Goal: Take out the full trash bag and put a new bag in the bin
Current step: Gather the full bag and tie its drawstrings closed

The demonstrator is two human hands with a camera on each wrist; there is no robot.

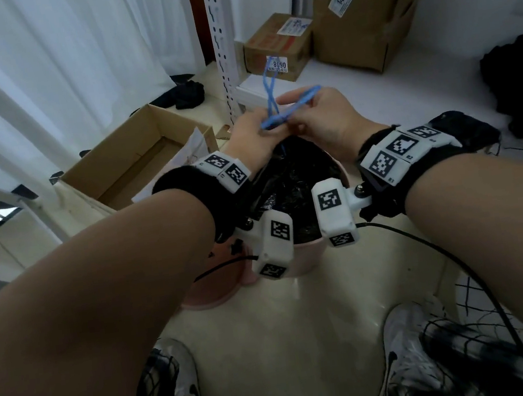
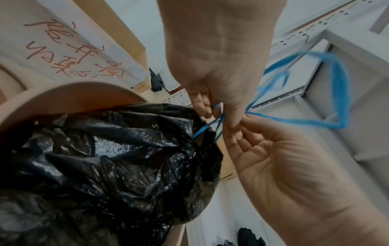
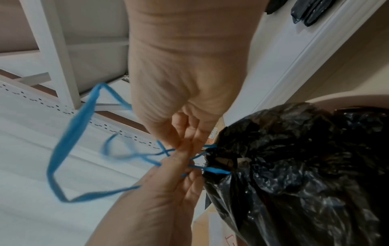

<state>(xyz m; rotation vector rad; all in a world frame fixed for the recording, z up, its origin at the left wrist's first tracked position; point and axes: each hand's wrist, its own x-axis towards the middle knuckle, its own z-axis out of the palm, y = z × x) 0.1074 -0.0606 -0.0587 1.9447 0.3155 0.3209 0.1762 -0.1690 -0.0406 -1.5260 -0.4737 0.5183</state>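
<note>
Above bin [image 1: 298, 259] at 12 o'clock: both hands [image 1: 323, 120] pinch drawstring [image 1: 270, 97]; I should cinch bag [image 2: 109, 149] tight before lifting.

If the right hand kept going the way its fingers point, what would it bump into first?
Most likely the left hand. The right hand points toward it over the black trash bag, both pinching the blue drawstring, fingertips already about touching.
</note>
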